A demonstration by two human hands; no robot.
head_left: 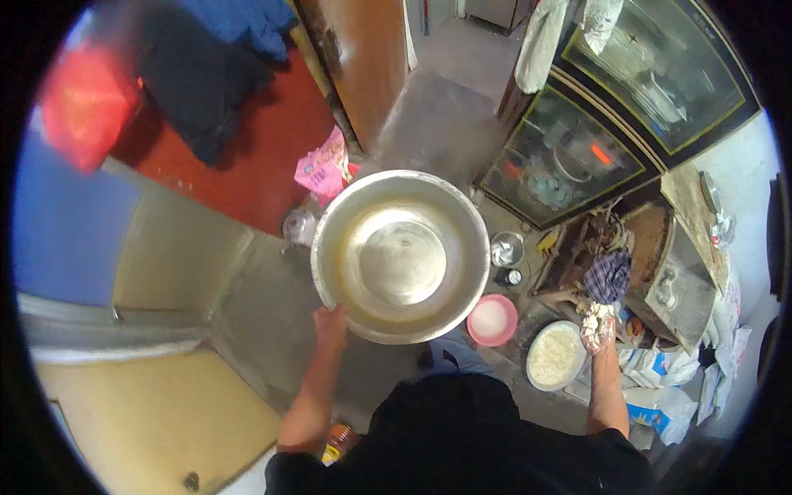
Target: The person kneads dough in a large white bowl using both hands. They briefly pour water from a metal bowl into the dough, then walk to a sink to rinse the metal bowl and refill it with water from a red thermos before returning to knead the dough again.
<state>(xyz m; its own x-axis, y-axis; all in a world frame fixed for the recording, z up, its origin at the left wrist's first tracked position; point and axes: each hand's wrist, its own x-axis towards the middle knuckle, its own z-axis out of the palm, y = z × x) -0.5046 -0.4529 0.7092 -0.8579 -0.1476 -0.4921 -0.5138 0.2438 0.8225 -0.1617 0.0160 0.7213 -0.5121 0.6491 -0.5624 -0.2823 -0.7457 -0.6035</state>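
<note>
A large round metal basin point(402, 263) is in front of me, its bare, shiny bottom showing. My left hand point(331, 325) grips the near left part of its rim. White, doughy clumps coat my right hand point(598, 331), which is stretched out to the right. Just beyond those fingers is a dark checked cloth point(607, 276); whether they hold it cannot be made out. Close to my right wrist stands a pale bowl of flour-like powder point(555, 357). A pink bowl point(511, 331) with white contents sits between it and the basin.
Right of the basin are a metal cup point(507, 249) and a small dark jar point(512, 276). A glass-fronted cabinet point(563, 158) stands farther right. Beyond the basin's left rim lie a pink printed bag point(323, 166) and a clear container point(299, 227). Plastic sacks point(659, 411) lie at the right.
</note>
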